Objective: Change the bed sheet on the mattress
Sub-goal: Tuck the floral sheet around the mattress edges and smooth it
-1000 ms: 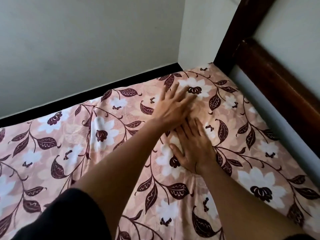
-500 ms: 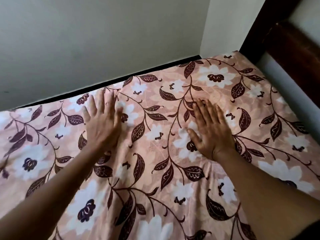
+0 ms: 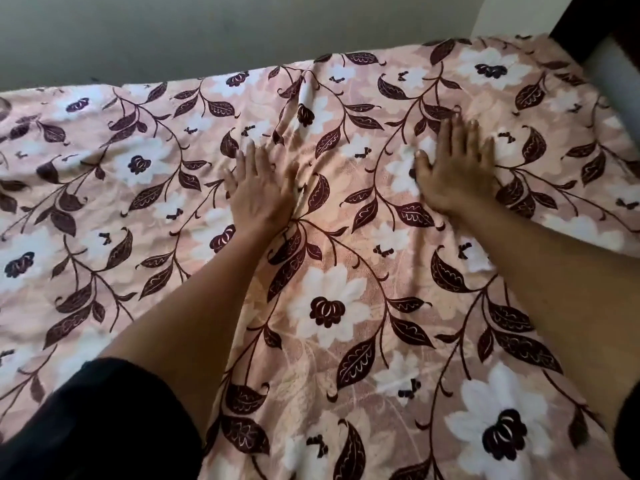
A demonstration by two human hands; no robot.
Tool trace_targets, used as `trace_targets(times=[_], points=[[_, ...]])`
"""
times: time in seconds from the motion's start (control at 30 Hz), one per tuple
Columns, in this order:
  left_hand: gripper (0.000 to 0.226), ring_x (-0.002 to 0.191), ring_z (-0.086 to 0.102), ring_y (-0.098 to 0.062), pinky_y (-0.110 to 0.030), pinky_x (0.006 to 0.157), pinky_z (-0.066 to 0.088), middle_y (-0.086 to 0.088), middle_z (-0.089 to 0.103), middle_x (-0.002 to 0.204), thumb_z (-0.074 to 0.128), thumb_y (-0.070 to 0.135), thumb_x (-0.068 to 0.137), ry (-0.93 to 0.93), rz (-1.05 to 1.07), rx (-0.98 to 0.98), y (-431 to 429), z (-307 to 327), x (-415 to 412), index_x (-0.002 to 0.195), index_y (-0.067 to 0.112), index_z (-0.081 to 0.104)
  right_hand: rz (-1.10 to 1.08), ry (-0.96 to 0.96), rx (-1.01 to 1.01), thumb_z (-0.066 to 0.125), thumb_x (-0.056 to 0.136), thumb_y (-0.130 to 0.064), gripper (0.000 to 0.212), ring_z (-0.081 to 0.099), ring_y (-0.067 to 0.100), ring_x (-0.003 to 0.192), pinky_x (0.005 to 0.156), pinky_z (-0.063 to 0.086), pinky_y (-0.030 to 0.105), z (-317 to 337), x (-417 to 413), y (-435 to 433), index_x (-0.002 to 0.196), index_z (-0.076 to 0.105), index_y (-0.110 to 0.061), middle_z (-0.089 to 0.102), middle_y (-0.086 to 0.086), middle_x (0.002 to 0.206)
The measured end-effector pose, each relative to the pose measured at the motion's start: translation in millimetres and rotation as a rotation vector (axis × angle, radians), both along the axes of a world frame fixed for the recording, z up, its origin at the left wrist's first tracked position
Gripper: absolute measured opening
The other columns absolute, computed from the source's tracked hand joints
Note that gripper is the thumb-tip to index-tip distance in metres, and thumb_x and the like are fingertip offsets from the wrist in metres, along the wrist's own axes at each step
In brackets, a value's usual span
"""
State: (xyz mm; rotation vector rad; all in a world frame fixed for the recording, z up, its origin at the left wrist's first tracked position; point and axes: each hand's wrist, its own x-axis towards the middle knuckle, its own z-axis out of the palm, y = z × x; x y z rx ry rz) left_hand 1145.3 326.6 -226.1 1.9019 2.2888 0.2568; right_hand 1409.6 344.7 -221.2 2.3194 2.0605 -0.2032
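Note:
A pink bed sheet (image 3: pixel 346 358) with white flowers and dark maroon leaves covers the whole mattress. My left hand (image 3: pixel 261 192) lies flat on it near the middle, fingers straight and spread. A ridge of wrinkled cloth runs from beside that hand toward the far edge. My right hand (image 3: pixel 455 168) presses flat on the sheet further right, fingers straight and slightly blurred. Neither hand grips the cloth. The mattress itself is hidden under the sheet.
A pale wall (image 3: pixel 207 29) runs along the far side of the bed. The dark wooden bed frame (image 3: pixel 588 22) and a grey strip stand at the top right corner. Dark sleeves sit at the lower left and right edges.
The view has shifted left and closer. My left hand has slid right, back toward the middle, and a ridge of wrinkles now lies beside it. My right hand stays flat.

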Motion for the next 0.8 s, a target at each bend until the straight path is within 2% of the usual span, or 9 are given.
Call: trace_targets(times=[0.07,0.17,0.3,0.37,0.47,0.53,0.6,0.67,0.8], points=[[0.075,0.145,-0.002,-0.025,-0.045,0.118,-0.001,-0.010,0.002,0.158,0.020,0.059,0.095,-0.046,0.111,0.020,-19,1,-12,0.149,0.007,0.009,-0.047,0.073,-0.016,0.007,0.094,-0.060,0.075,-0.014,0.028,0.143,0.117,-0.005,0.045,4,-32,-27,0.148,-0.012,-0.010,-0.016,0.013,0.155],[0.078,0.144,-0.008,-0.028,-0.046,0.116,-0.006,-0.015,-0.003,0.157,0.022,0.057,0.095,-0.062,0.226,-0.017,-53,6,-31,0.148,0.003,0.002,0.042,0.121,0.011,0.002,0.093,-0.062,0.079,-0.018,0.028,0.142,0.117,-0.006,0.044,6,-98,-85,0.146,-0.017,-0.007,-0.021,0.015,0.152],[0.040,0.143,-0.008,-0.036,-0.061,0.109,-0.008,-0.010,0.003,0.157,0.030,0.024,0.100,-0.032,0.072,-0.044,-52,10,-38,0.137,0.010,0.027,0.343,0.208,-0.029,-0.020,0.084,-0.062,0.084,-0.018,0.027,0.142,0.117,-0.006,0.043,8,-183,-149,0.145,-0.014,-0.005,-0.019,0.015,0.152],[0.042,0.143,-0.005,-0.037,-0.065,0.108,-0.005,-0.009,0.006,0.157,0.031,0.006,0.096,0.069,-0.027,-0.031,-42,11,-42,0.138,0.008,0.028,0.502,0.255,-0.039,-0.019,0.085,-0.061,0.083,-0.013,0.022,0.144,0.118,-0.003,0.042,9,-195,-159,0.147,-0.006,-0.007,-0.011,0.011,0.155],[0.054,0.143,0.005,-0.037,-0.063,0.109,0.001,-0.012,0.014,0.155,0.031,-0.006,0.090,0.161,0.016,-0.038,-37,17,-68,0.142,0.004,0.024,0.322,0.210,0.029,-0.009,0.087,-0.058,0.073,-0.014,0.019,0.142,0.116,-0.010,0.035,10,-169,-141,0.144,-0.011,-0.012,-0.014,0.008,0.153],[0.050,0.141,0.012,-0.038,-0.062,0.111,0.008,-0.015,0.020,0.153,0.034,0.000,0.092,0.126,0.094,-0.064,-26,22,-93,0.141,0.003,0.025,0.084,0.090,-0.018,-0.015,0.081,-0.060,0.077,-0.018,0.022,0.141,0.115,-0.011,0.036,10,-154,-125,0.141,-0.018,-0.012,-0.020,0.011,0.151],[0.047,0.140,0.017,-0.037,-0.059,0.112,0.015,-0.017,0.024,0.151,0.034,0.016,0.098,0.069,0.070,-0.066,-9,25,-112,0.142,0.001,0.024,-0.009,0.030,-0.052,-0.020,0.078,-0.062,0.082,-0.020,0.026,0.141,0.116,-0.012,0.039,9,-168,-116,0.141,-0.022,-0.010,-0.022,0.014,0.150],[0.056,0.140,0.018,-0.038,-0.056,0.112,0.018,-0.018,0.022,0.152,0.030,0.034,0.100,-0.008,0.040,-0.044,20,26,-117,0.144,0.001,0.020,0.031,0.091,0.001,-0.017,0.081,-0.062,0.082,-0.022,0.027,0.141,0.115,-0.013,0.040,8,-209,-114,0.143,-0.020,-0.008,-0.023,0.015,0.151],[0.074,0.141,0.001,-0.044,-0.061,0.112,0.002,-0.016,0.008,0.156,0.027,0.055,0.096,-0.002,0.043,-0.063,69,20,-111,0.147,0.003,0.010,0.125,0.170,0.112,0.004,0.091,-0.060,0.082,-0.007,0.026,0.145,0.118,0.001,0.043,-1,-278,-113,0.149,0.003,-0.003,-0.004,0.015,0.156]])
